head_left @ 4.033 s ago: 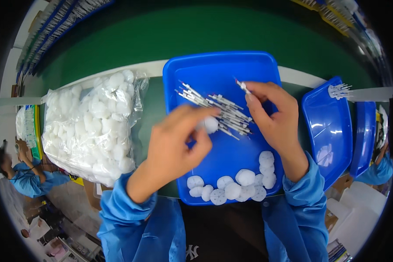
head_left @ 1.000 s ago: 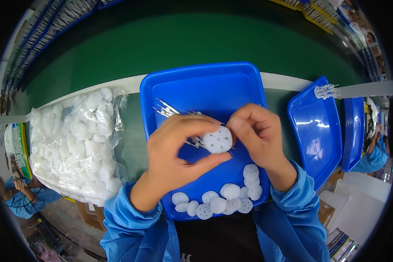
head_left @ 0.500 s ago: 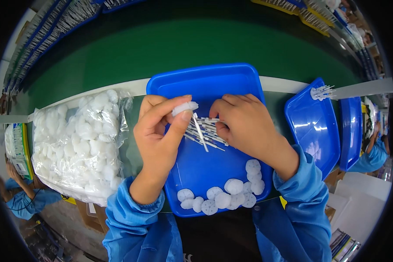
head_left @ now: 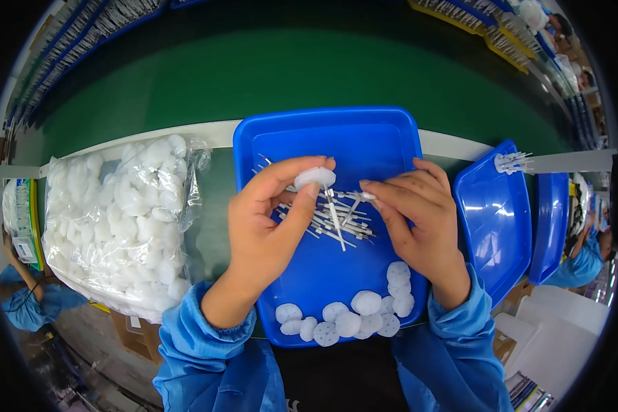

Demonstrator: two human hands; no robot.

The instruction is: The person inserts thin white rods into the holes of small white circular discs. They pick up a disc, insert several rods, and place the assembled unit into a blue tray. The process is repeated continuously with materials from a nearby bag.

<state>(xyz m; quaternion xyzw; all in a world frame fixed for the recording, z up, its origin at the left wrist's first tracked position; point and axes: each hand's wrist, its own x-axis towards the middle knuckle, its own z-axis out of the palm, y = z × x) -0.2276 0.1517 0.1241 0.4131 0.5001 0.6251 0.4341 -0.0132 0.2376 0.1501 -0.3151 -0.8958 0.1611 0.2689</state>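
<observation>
My left hand [head_left: 266, 223] is closed in a pinch on a white round disc [head_left: 315, 178], held over the tray. A thin white stick [head_left: 337, 226] hangs slanting down from the disc. Facing it, my right hand [head_left: 419, 218] pinches another thin white stick [head_left: 369, 196] by one end, apart from the disc. Below both hands, a loose pile of white sticks [head_left: 353, 225] lies in the blue tray [head_left: 326, 122], partly hidden by my fingers. Several white discs [head_left: 347, 323], some with small holes or marks, lie along the tray's near edge and near right corner.
Left of the tray lies a clear plastic bag [head_left: 117, 226] full of white discs. To the right stand another blue tray [head_left: 494, 226] and a disc bristling with sticks [head_left: 513, 163] at its far rim. A green surface [head_left: 309, 69] stretches beyond. Co-workers' blue sleeves show at both sides.
My right hand has drawn back from the pile, turned, and now holds a stick between its fingertips. My left hand has shifted slightly right with the disc, which is tilted more toward me.
</observation>
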